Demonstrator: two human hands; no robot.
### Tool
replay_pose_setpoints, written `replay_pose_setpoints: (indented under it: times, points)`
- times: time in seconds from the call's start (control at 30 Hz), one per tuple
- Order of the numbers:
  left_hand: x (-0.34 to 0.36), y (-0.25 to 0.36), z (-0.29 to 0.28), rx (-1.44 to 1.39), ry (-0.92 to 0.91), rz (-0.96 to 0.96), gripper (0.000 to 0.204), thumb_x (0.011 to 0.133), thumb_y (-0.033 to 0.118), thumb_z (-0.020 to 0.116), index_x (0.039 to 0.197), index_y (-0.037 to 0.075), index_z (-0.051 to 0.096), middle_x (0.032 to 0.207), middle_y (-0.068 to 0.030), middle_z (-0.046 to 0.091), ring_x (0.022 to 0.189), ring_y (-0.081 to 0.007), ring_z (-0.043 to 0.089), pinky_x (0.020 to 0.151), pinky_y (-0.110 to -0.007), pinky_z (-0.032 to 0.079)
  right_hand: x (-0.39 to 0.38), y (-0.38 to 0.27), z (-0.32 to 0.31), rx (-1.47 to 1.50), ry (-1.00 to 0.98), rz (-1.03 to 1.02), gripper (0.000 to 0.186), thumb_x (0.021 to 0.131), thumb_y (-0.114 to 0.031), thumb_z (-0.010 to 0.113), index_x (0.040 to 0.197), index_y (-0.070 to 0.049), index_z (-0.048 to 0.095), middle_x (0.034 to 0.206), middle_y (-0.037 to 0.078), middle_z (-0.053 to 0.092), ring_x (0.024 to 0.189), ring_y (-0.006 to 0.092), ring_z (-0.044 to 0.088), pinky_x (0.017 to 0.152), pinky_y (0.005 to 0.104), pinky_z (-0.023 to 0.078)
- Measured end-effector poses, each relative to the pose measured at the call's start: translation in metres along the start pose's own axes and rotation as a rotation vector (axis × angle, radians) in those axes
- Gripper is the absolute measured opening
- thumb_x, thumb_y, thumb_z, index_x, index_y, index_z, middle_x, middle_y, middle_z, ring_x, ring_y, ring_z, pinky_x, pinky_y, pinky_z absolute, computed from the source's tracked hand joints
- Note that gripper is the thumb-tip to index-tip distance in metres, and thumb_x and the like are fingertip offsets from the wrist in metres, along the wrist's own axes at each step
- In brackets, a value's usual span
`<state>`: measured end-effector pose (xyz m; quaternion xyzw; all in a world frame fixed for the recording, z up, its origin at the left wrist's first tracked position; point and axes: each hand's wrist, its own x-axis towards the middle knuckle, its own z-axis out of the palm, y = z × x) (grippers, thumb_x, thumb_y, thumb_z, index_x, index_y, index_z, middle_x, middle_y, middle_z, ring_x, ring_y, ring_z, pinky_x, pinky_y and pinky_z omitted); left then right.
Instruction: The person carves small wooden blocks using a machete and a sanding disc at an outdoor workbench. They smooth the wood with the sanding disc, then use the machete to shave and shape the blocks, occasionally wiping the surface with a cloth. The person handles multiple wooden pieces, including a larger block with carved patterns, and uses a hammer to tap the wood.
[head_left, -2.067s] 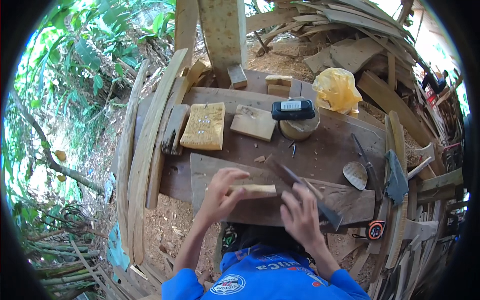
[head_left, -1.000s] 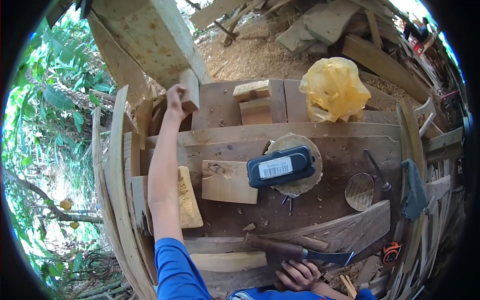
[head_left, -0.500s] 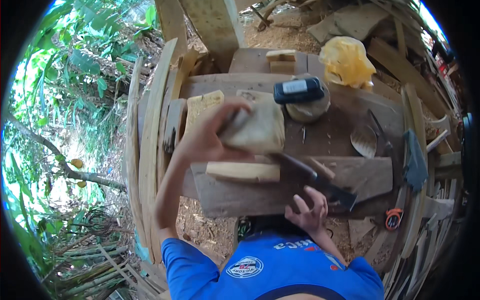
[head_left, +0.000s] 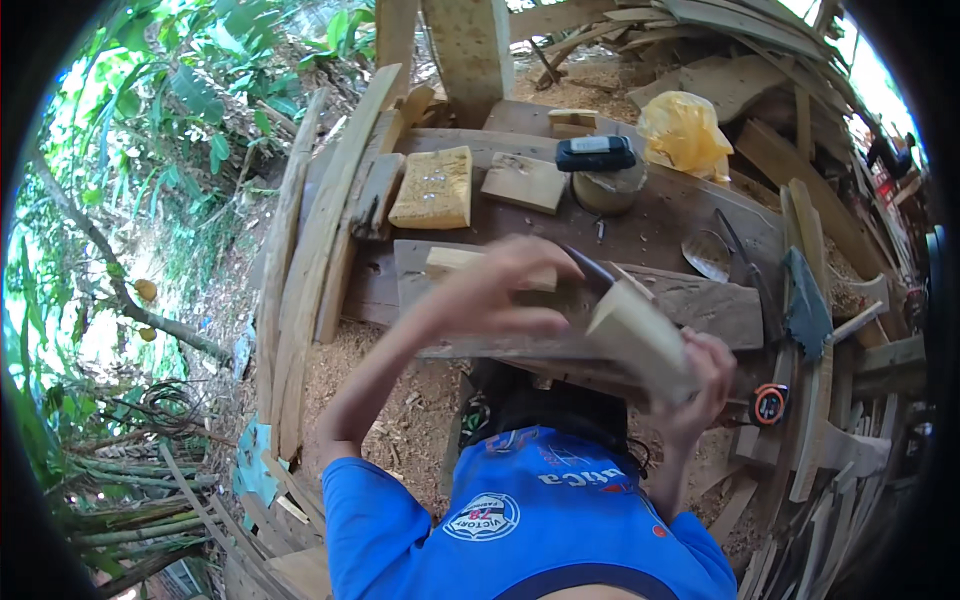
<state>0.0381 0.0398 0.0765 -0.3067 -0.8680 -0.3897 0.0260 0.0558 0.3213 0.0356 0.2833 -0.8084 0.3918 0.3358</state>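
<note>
My right hand grips a pale wooden block, tilted and a little blurred by motion, over the near edge of the bench. My left hand is open, thumb and fingers apart, just left of a dark handle. That handle belongs to the bladed tool lying on the grey-brown plank; the block now hides most of its blade. Partly behind my left hand lies a short pale wood piece.
Farther back sit a yellowish block, a flat wooden square and a round container with a black case on top. A yellow plastic bag, a grey cloth and an orange tape measure lie rightward.
The wooden block has passed from my left hand to my right and come nearer to me. My right hand has closed on it; my left hand has moved right and is open.
</note>
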Motion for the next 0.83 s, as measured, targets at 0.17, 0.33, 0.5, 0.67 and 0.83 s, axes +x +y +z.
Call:
replay_pose_setpoints:
  times: [0.17,0.33,0.5,0.67,0.83]
  points:
    - [-0.051,-0.056,0.002,0.459,0.056,-0.428,0.057,0.065,0.035,0.074,0.111,0.006,0.056,0.113,-0.0110,0.055,0.106,-0.0289,0.051,0.091,-0.039,0.037,-0.021,0.054,-0.020,-0.263,0.196,0.515,0.043,0.075,-0.030,0.072,0.099,0.001,0.053,0.092,0.013,0.056,0.086,0.0261,0.057,0.078,0.0347,0.044]
    - [-0.053,-0.057,0.013,0.450,0.175,-0.368,0.051,0.064,0.033,0.074,0.106,0.006,0.061,0.100,-0.0084,0.058,0.095,-0.0276,0.055,0.082,-0.037,0.042,-0.029,0.081,-0.022,-0.285,0.219,0.675,0.047,0.077,-0.032,0.070,0.105,0.000,0.050,0.103,0.015,0.051,0.096,0.0283,0.051,0.082,0.0373,0.041]
    - [-0.056,-0.039,0.011,0.317,0.139,-0.409,0.042,0.066,0.030,0.075,0.096,0.002,0.064,0.090,-0.0100,0.059,0.084,-0.0267,0.057,0.073,-0.033,0.045,0.000,0.038,-0.019,-0.634,0.266,0.267,0.038,0.075,-0.018,0.067,0.107,-0.004,0.052,0.108,0.015,0.052,0.105,0.0313,0.048,0.090,0.0419,0.038]
    - [-0.060,-0.034,0.013,0.244,0.008,-0.501,0.039,0.070,0.032,0.074,0.090,0.000,0.066,0.087,-0.0129,0.058,0.080,-0.0258,0.057,0.072,-0.033,0.045,0.000,0.013,0.036,-0.069,-0.207,0.297,0.031,0.075,-0.014,0.066,0.105,-0.007,0.059,0.096,0.009,0.062,0.092,0.0241,0.059,0.086,0.0361,0.041]
    - [-0.072,-0.029,0.025,0.101,0.215,-0.430,0.044,0.071,0.033,0.074,0.103,0.004,0.064,0.088,-0.0097,0.060,0.082,-0.0233,0.058,0.075,-0.035,0.046,-0.005,0.018,0.073,-0.277,-0.386,0.364,0.038,0.073,-0.019,0.069,0.110,-0.014,0.060,0.123,0.007,0.051,0.108,0.0255,0.049,0.093,0.0365,0.034]
